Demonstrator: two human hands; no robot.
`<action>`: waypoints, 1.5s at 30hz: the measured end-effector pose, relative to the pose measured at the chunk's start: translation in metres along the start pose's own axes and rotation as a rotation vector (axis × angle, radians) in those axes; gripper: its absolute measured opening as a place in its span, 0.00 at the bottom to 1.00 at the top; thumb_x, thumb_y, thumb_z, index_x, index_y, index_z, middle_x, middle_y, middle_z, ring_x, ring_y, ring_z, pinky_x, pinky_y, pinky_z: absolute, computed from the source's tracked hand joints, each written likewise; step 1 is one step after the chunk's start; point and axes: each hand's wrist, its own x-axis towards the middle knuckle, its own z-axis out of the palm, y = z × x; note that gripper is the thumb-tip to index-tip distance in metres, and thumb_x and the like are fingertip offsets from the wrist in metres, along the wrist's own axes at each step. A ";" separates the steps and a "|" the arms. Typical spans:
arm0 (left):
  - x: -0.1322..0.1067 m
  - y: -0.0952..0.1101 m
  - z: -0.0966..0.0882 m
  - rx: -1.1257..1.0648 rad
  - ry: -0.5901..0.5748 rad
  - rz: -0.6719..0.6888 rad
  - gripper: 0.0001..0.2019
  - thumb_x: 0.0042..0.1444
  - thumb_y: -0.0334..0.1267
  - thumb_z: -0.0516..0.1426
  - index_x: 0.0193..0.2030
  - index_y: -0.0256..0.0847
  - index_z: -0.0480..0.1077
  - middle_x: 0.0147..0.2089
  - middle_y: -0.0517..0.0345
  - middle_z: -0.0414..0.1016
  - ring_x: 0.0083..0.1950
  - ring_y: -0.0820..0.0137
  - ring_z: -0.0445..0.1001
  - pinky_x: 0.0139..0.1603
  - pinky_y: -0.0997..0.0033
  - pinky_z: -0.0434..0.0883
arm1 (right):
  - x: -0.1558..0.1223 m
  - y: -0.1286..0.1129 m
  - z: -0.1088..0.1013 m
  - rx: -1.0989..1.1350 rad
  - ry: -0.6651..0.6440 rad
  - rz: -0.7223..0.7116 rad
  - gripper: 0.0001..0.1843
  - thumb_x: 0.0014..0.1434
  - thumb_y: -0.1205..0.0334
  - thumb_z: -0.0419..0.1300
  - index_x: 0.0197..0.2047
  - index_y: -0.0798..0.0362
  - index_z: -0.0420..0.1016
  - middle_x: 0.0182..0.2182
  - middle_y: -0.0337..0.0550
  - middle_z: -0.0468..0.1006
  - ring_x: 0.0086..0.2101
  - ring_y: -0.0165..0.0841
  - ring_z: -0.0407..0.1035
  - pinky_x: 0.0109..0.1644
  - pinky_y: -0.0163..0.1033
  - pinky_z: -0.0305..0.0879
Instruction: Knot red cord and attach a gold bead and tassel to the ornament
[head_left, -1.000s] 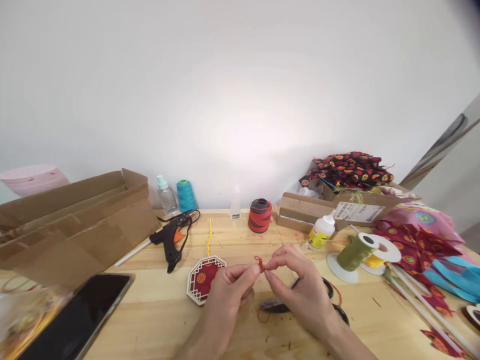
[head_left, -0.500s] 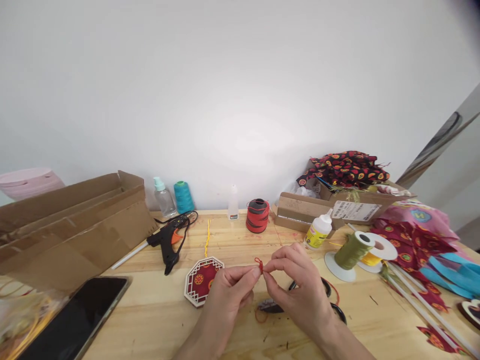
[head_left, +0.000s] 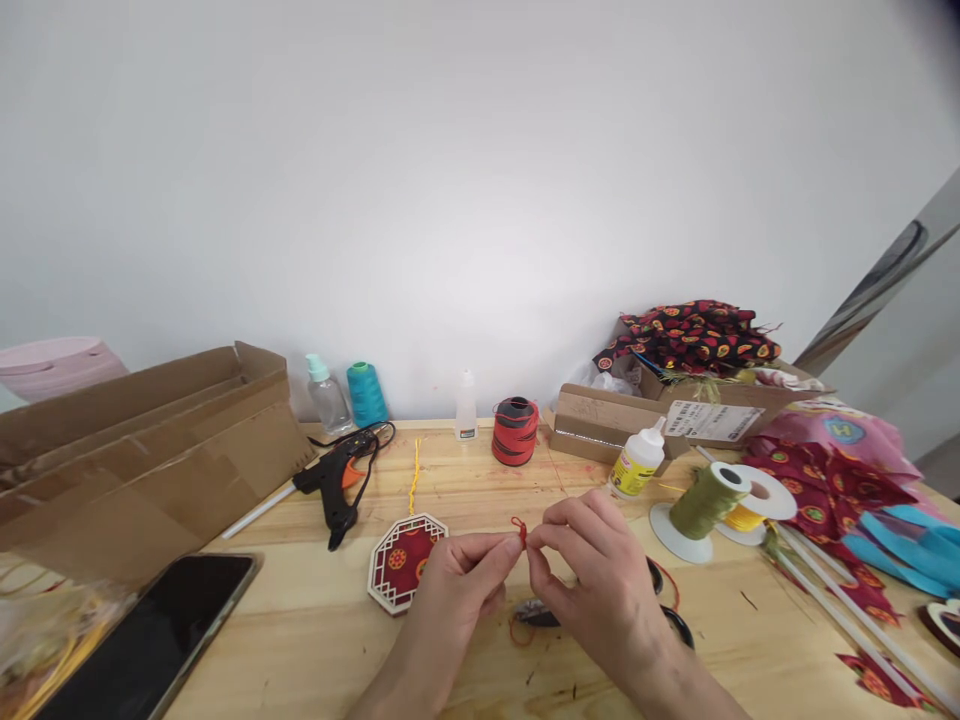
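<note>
Between the fingertips of both hands is a small red cord (head_left: 519, 524) with a loop standing up at its top. My left hand (head_left: 466, 580) pinches it with thumb and forefinger. From the other side my right hand (head_left: 592, 575) pinches at the same cord; its fingertips are close together. Under my right hand lie black-handled scissors (head_left: 679, 625), partly hidden, with a loose red thread around them. Just left of my left hand rests an octagonal wooden frame (head_left: 386, 597) with dark red patterned fabric and a yellow braided cord (head_left: 414, 475); my hand covers its right edge.
A hot glue gun (head_left: 330, 490), a phone (head_left: 161, 635) and a cardboard box (head_left: 165, 460) stand left. Behind are a teal spool (head_left: 367, 395) and a red thread spool (head_left: 515, 432). A glue bottle (head_left: 636, 462), an olive spool (head_left: 709, 500) and fabric (head_left: 825, 480) lie right.
My right hand's fingers have shifted slightly at the cord, with the hand tilting a little. My left hand keeps its pinch in nearly the same place.
</note>
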 end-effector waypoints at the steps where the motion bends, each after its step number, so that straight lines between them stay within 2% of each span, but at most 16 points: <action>1: 0.000 0.001 0.000 0.007 -0.002 0.001 0.14 0.51 0.42 0.55 0.20 0.36 0.68 0.17 0.69 0.44 0.20 0.78 0.41 0.20 0.73 0.41 | 0.000 0.000 0.000 -0.020 -0.006 -0.006 0.08 0.48 0.75 0.55 0.22 0.55 0.69 0.21 0.41 0.69 0.24 0.30 0.57 0.27 0.36 0.57; 8: 0.000 0.004 0.002 0.057 -0.007 -0.007 0.16 0.50 0.43 0.55 0.17 0.36 0.64 0.18 0.69 0.43 0.20 0.78 0.40 0.20 0.73 0.40 | -0.002 0.002 0.002 -0.106 -0.072 -0.080 0.11 0.52 0.74 0.53 0.21 0.55 0.67 0.20 0.39 0.68 0.24 0.29 0.56 0.27 0.36 0.54; 14: 0.000 0.004 0.001 0.064 -0.017 -0.015 0.17 0.50 0.43 0.55 0.16 0.37 0.62 0.18 0.69 0.42 0.21 0.78 0.39 0.20 0.73 0.39 | -0.003 0.003 -0.001 -0.134 -0.140 -0.079 0.10 0.54 0.72 0.52 0.23 0.54 0.67 0.21 0.40 0.67 0.25 0.30 0.54 0.28 0.37 0.53; 22: 0.001 0.004 0.002 0.071 0.027 -0.028 0.17 0.49 0.43 0.56 0.15 0.37 0.61 0.17 0.70 0.41 0.21 0.78 0.39 0.20 0.72 0.38 | -0.004 0.004 -0.002 -0.122 -0.214 -0.088 0.10 0.56 0.71 0.51 0.26 0.54 0.69 0.23 0.40 0.68 0.25 0.30 0.54 0.28 0.37 0.53; 25: 0.002 0.001 0.000 0.050 0.044 -0.025 0.16 0.49 0.42 0.56 0.16 0.36 0.63 0.17 0.70 0.41 0.21 0.78 0.39 0.20 0.73 0.39 | -0.001 0.004 -0.002 -0.058 -0.177 -0.067 0.09 0.55 0.71 0.52 0.26 0.53 0.70 0.23 0.40 0.69 0.25 0.30 0.56 0.27 0.36 0.55; 32: 0.003 -0.002 -0.002 0.045 0.118 0.018 0.13 0.49 0.43 0.56 0.20 0.36 0.67 0.18 0.69 0.41 0.21 0.78 0.40 0.20 0.73 0.39 | 0.002 0.003 -0.004 0.118 -0.093 0.147 0.04 0.48 0.71 0.57 0.26 0.54 0.71 0.23 0.41 0.70 0.27 0.32 0.61 0.31 0.38 0.60; 45: 0.000 0.000 0.002 0.225 0.157 0.057 0.14 0.50 0.44 0.54 0.21 0.36 0.67 0.19 0.67 0.42 0.22 0.76 0.42 0.21 0.72 0.41 | -0.001 -0.002 0.004 0.064 -0.034 0.131 0.06 0.49 0.71 0.56 0.25 0.54 0.72 0.22 0.41 0.69 0.26 0.31 0.60 0.29 0.36 0.60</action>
